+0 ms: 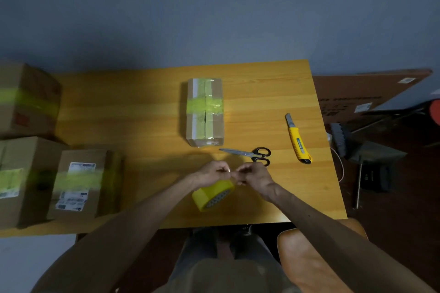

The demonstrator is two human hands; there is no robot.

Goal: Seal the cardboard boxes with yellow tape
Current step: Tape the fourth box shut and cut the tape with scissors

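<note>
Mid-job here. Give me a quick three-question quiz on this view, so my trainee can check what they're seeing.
1. True or false: the utility knife lies to the right of the scissors.
2. Which thing do the left hand and the right hand pinch at? A. scissors B. yellow tape roll C. utility knife
3. Apart from the taped box mid-table, how many cardboard boxes stand at the left?

Key: 1. True. 2. B. 3. Three.
</note>
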